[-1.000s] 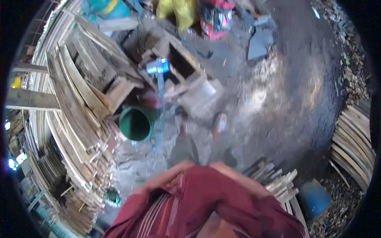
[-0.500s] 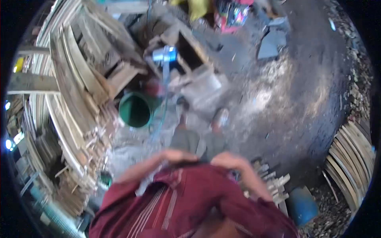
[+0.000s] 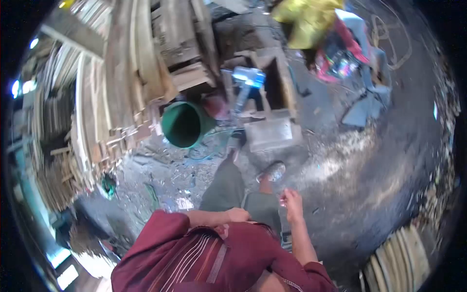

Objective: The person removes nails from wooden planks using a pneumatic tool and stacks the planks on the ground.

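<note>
My left hand (image 3: 237,215) is at my waist, against the grey-green trousers (image 3: 221,187) and the hem of my maroon shirt (image 3: 243,248). Its fingers look curled in, and what they may grip is hidden. Out in front of my right thigh is my right hand (image 3: 292,200), its fingers bent together; anything small inside cannot be made out. Past my feet stands a wooden box-like frame (image 3: 287,87), with a blue and silver object (image 3: 249,77) across its left side. A green bucket (image 3: 182,125) is left of it, its dark mouth facing me.
Long wooden boards (image 3: 141,58) are stacked at the left. A yellow sack (image 3: 309,22) and a pink bag (image 3: 335,68) lie at the far right of the frame. More slats (image 3: 401,258) are at the lower right. Debris litters the dark floor (image 3: 340,209).
My right hand has come away from my waist and moved forward, while my left stays at the waist. The view has turned, and the bucket and box now appear farther right.
</note>
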Motion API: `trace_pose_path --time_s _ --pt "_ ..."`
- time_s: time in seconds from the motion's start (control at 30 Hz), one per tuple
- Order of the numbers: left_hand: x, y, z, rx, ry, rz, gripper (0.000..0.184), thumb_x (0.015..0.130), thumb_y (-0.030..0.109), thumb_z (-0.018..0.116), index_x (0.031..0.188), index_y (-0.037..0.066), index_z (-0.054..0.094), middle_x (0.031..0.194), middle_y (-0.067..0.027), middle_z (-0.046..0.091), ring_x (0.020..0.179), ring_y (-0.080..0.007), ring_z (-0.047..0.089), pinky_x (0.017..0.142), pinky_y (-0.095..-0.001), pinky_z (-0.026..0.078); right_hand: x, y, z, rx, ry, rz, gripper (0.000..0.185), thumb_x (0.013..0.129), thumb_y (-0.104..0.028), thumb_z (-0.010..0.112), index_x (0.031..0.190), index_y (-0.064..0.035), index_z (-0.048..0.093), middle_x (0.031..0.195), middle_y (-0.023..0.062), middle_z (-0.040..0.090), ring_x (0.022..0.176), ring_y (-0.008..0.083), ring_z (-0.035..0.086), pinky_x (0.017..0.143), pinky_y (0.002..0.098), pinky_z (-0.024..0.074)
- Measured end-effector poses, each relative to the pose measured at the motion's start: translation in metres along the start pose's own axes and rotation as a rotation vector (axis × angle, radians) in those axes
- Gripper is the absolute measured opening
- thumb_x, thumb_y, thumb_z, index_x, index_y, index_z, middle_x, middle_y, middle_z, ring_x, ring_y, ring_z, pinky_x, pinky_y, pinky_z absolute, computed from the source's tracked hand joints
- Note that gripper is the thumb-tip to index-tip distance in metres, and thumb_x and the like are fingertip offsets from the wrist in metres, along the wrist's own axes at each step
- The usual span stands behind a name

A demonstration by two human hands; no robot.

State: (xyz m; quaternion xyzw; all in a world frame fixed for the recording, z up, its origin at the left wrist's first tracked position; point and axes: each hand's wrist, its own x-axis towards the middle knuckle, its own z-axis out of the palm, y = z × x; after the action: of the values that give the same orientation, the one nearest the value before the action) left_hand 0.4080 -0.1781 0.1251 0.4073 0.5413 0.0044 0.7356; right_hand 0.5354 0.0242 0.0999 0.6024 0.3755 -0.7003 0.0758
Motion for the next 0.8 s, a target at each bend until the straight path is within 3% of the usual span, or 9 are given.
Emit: trace_pose_path --time_s 0.2,0.27,0.33,0.5,0.57,0.63,0.7,0.73,0.8 --pt "-0.015 -0.023 -0.026 -0.066 0.19 0.137 0.058 0.091 0.056 0.039 0.1 0.007 0.069 0.097 -0.0228 0.066 0.096 -0.0389 0.062 0.086 -0.0469 0.049 0.025 -0.063 0.09 -0.441 -0.019 -0.085 0.031 0.091 -0.029 0.059 0.103 0.0006 0.061 0.083 0.0093 0.066 0.075 0.0141 0.061 0.062 0.0262 0.0471" --pt "-0.029 -0.03 -0.035 -0.085 0.179 0.152 0.055 0.092 0.053 0.04 0.098 0.006 0.069 0.096 -0.0229 0.066 0.095 -0.0392 0.062 0.084 -0.0472 0.049 0.023 -0.108 0.152 -0.542 -0.049 -0.37 0.032 0.091 -0.028 0.059 0.102 0.0021 0.061 0.084 0.0079 0.065 0.078 0.0129 0.06 0.065 0.027 0.0471" --pt "-0.045 -0.039 -0.051 -0.075 0.16 0.157 0.052 0.092 0.049 0.041 0.096 0.005 0.068 0.093 -0.0226 0.066 0.093 -0.0393 0.063 0.083 -0.0479 0.049 0.047 -0.141 0.219 -0.587 -0.137 -0.427 0.032 0.091 -0.026 0.059 0.102 0.0035 0.061 0.087 0.0075 0.064 0.08 0.013 0.058 0.071 0.0286 0.047" --pt "-0.06 -0.064 -0.047 -0.193 0.552 0.282 0.049 0.092 0.048 0.046 0.074 0.008 0.068 0.07 -0.0166 0.064 0.068 -0.0375 0.063 0.064 -0.0456 0.051 0.056 -0.246 0.422 -0.563 -0.395 -0.968 0.032 0.089 -0.024 0.061 0.107 0.0029 0.059 0.09 0.0117 0.066 0.085 0.018 0.062 0.076 0.0317 0.048" --pt "-0.072 -0.079 -0.059 -0.2 0.61 0.357 0.045 0.091 0.047 0.048 0.08 0.008 0.068 0.074 -0.017 0.065 0.073 -0.0371 0.064 0.067 -0.0456 0.051 0.061 -0.28 0.489 -0.785 -0.242 -1.016 0.043 0.086 -0.026 0.065 0.114 0.005 0.055 0.099 0.0167 0.066 0.095 0.0247 0.063 0.084 0.0342 0.0475" --pt "-0.085 -0.087 -0.064 -0.326 0.793 0.458 0.037 0.088 0.042 0.055 0.087 0.008 0.068 0.083 -0.0161 0.066 0.082 -0.0349 0.064 0.072 -0.0449 0.05 0.056 -0.295 0.539 -0.696 -0.278 -0.851 0.053 0.08 -0.028 0.071 0.116 0.0069 0.053 0.107 0.0209 0.064 0.1 0.0289 0.062 0.088 0.0358 0.0467" --pt "-0.12 -0.1 -0.093 -0.621 1.198 0.183 0.031 0.088 0.037 0.057 0.091 0.008 0.067 0.091 -0.0157 0.065 0.087 -0.0344 0.062 0.076 -0.0425 0.049 0.098 -0.27 0.574 -0.716 -0.239 -0.829 0.055 0.078 -0.027 0.073 0.115 0.0082 0.053 0.109 0.0221 0.063 0.102 0.0291 0.061 0.089 0.0357 0.0464" --pt "-0.13 -0.119 -0.109 -0.98 1.247 0.11 0.034 0.09 0.037 0.057 0.103 0.006 0.064 0.087 -0.0116 0.065 0.081 -0.0214 0.061 0.075 -0.0337 0.049 0.111 -0.261 0.589 -0.708 -0.197 -0.808 0.057 0.076 -0.027 0.075 0.114 0.0094 0.054 0.111 0.0234 0.062 0.103 0.0294 0.061 0.089 0.0357 0.0462" --pt "-0.146 -0.157 -0.135 -1.31 1.493 -0.204 0.032 0.092 0.032 0.054 0.107 0.004 0.061 0.083 -0.0086 0.062 0.078 -0.0169 0.057 0.074 -0.0316 0.048 0.095 -0.267 0.603 -0.797 -0.031 -0.715 0.054 0.074 -0.025 0.077 0.113 0.0067 0.056 0.105 0.0205 0.063 0.093 0.0263 0.062 0.079 0.0347 0.0482"
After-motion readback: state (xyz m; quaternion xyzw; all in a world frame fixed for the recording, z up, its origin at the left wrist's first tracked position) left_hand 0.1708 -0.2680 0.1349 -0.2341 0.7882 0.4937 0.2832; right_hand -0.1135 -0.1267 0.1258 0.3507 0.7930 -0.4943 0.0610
